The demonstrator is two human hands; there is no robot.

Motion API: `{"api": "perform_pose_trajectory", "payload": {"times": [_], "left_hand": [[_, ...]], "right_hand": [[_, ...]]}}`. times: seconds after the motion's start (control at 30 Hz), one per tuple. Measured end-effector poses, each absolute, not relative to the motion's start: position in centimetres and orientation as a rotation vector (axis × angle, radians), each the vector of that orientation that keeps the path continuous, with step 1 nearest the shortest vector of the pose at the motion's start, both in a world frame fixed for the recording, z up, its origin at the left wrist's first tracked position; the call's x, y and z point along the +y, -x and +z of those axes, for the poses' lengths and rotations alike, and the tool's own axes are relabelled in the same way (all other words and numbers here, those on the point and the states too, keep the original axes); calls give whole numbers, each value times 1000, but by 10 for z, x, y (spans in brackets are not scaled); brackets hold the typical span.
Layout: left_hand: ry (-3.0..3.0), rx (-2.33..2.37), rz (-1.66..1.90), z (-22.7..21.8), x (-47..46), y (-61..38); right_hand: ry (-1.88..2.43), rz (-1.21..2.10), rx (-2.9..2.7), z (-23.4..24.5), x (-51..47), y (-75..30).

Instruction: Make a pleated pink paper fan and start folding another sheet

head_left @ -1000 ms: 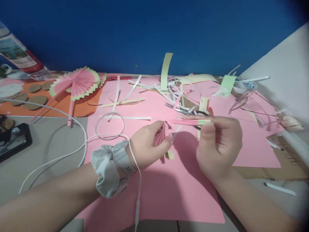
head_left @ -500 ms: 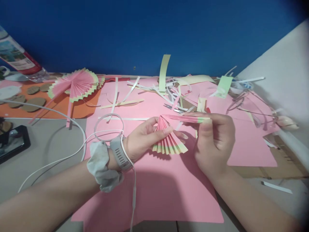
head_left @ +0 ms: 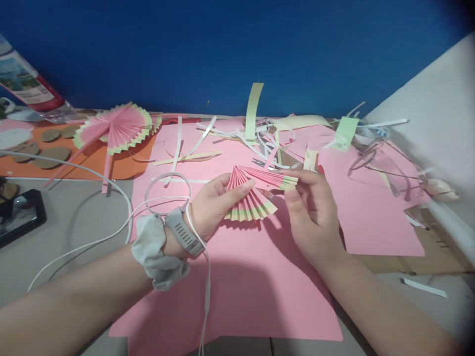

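A pleated paper fan (head_left: 256, 205), pink with a yellow-green edge, is held between my hands above the pink paper sheet (head_left: 237, 296). My left hand (head_left: 218, 200) pinches its spread part near the gathered point, thumb on top and fingers behind. With thumb and forefinger, my right hand (head_left: 313, 210) grips the green end of the still-bunched pleats, which stretch to the right. A grey watch band (head_left: 185, 232) and a pale scrunchie (head_left: 156, 252) are on my left wrist.
Two finished-looking paper fans (head_left: 115, 126) with pink sticks lie at the back left on orange paper (head_left: 137, 168). Paper strips (head_left: 267, 143) are heaped at the back, beside eyeglasses (head_left: 389, 173). A white cable (head_left: 111, 242) crosses my left wrist. A phone (head_left: 22, 217) lies far left.
Both hands have shifted slightly left and up with the fan. My right hand has come closer to my left, and the bunched pleats now slope downward and look looser at the green end.
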State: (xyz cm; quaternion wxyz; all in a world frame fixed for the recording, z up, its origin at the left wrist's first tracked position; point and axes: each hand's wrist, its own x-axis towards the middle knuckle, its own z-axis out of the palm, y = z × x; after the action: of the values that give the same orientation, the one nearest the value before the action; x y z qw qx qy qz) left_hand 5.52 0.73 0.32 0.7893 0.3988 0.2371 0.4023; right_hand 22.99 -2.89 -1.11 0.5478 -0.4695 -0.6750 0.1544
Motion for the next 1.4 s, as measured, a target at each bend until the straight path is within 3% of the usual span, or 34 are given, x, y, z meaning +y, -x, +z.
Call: {"api": "perform_pose_trajectory", "payload": {"times": [0.7, 1.03, 1.4], "left_hand": [[-880, 623, 884, -2, 12, -51], [-903, 514, 614, 7, 6, -52], [-944, 584, 610, 5, 7, -50]], "right_hand": [[1369, 353, -1696, 6, -37, -222], [1422, 263, -1716, 8, -37, -222], [1403, 304, -1754, 8, -37, -222]]}}
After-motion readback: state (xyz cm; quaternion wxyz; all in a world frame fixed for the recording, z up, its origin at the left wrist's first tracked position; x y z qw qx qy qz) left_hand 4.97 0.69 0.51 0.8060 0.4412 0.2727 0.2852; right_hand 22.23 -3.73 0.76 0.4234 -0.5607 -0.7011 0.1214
